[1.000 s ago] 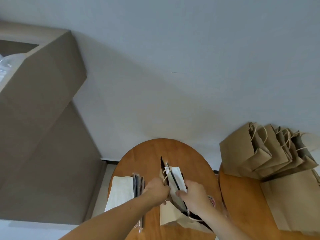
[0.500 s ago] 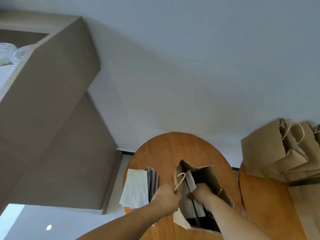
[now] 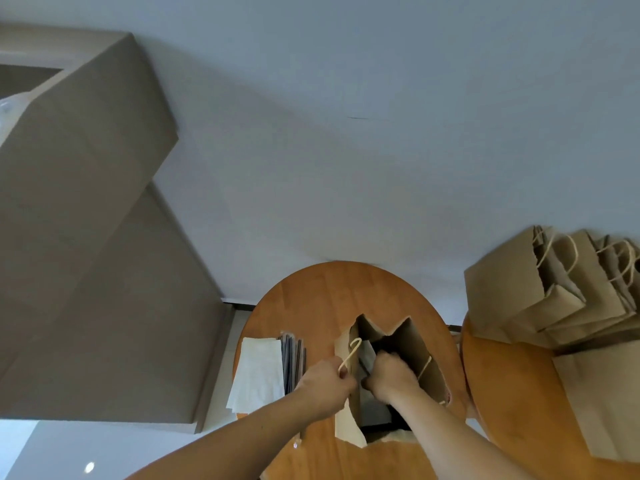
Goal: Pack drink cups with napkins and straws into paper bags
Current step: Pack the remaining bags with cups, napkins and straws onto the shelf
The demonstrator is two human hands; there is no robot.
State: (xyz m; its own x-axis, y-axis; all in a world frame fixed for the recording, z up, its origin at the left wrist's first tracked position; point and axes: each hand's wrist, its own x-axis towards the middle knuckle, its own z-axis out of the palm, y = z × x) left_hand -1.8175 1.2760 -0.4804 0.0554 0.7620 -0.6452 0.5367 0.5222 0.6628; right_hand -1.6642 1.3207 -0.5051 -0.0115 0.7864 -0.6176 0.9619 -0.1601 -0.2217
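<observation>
An open brown paper bag [image 3: 412, 348] stands on the round wooden table [image 3: 322, 299]. My left hand [image 3: 327, 382] grips the bag's near left rim and its twine handle [image 3: 350, 353]. My right hand [image 3: 391, 374] is inside the bag's mouth, fingers curled around a white napkin [image 3: 366, 355] with a dark straw against it. A stack of white napkins [image 3: 258, 372] and a bundle of dark wrapped straws [image 3: 293, 358] lie on the table to the bag's left. No drink cup is visible.
A second wooden table [image 3: 512, 393] on the right carries several flat brown paper bags with twine handles [image 3: 554, 292]. A tall grey-brown cabinet [image 3: 86, 237] fills the left side. A pale wall rises behind the tables.
The bag's mouth has spread wider. My right hand has pushed the napkin and straw deeper into it. My left hand keeps its grip on the rim and handle.
</observation>
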